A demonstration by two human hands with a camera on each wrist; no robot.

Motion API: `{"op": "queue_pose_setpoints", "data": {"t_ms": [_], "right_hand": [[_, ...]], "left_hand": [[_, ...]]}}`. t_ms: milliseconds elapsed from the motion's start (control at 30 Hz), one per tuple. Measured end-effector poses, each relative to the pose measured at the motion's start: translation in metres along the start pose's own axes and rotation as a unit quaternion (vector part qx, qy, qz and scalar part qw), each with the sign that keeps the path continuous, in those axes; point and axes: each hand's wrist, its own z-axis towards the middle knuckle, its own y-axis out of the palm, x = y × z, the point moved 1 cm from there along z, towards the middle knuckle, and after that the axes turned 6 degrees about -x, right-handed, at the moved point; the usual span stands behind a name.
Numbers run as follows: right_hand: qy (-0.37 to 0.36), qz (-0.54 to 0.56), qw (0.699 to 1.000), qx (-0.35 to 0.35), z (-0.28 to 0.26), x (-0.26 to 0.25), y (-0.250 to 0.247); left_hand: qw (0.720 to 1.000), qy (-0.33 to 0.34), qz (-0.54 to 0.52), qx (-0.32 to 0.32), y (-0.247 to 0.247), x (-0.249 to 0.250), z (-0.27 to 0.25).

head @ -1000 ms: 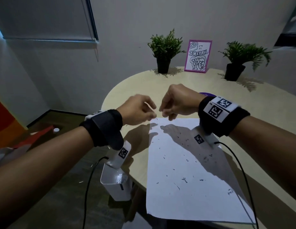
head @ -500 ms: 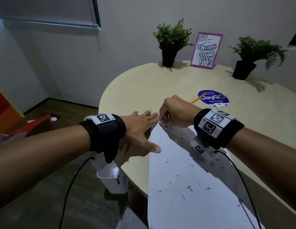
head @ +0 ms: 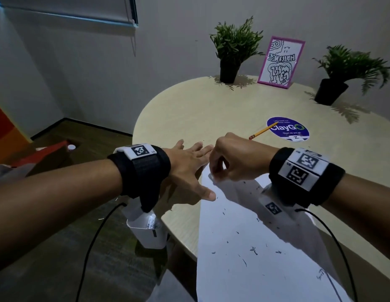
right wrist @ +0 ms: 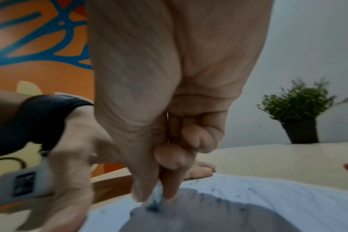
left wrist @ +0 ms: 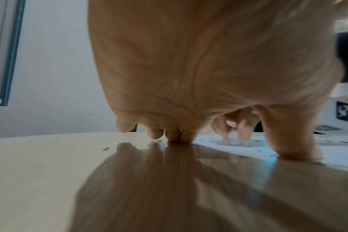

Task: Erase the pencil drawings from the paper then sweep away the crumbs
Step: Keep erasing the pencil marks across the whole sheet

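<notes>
Your right hand (head: 234,159) pinches the eraser (right wrist: 156,198) on the paper (head: 255,247); your left hand (head: 187,166) lies flat, fingers spread, thumb pinning its edge. Rub hard near that corner and the sheet may crease or slip.

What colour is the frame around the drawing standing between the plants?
Pink-purple frame, clearest in the head view.
</notes>
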Motion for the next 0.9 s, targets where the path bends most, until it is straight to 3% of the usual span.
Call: {"op": "queue_pose_setpoints", "data": {"t_ms": [200, 400, 600, 767, 900], "right_hand": [[0.063, -0.020, 0.995, 0.074, 0.014, 0.028, -0.006], [0.008, 0.005, 1.000, 0.008, 0.000, 0.003, 0.005], [0.072, -0.028, 0.994, 0.081, 0.010, 0.019, -0.002], [-0.007, -0.006, 1.000, 0.000, -0.001, -0.012, 0.007], [0.082, -0.024, 0.994, 0.069, 0.013, 0.012, -0.005]], "left_hand": [[1.000, -0.022, 0.001, -0.014, 0.000, 0.003, -0.002], [1.000, -0.012, -0.005, -0.012, 0.001, -0.001, 0.000], [1.000, -0.024, 0.001, -0.014, 0.000, 0.003, -0.002], [1.000, 0.002, 0.001, -0.003, -0.001, 0.001, 0.000], [1.000, -0.024, 0.010, -0.016, -0.002, 0.003, -0.002]]}}
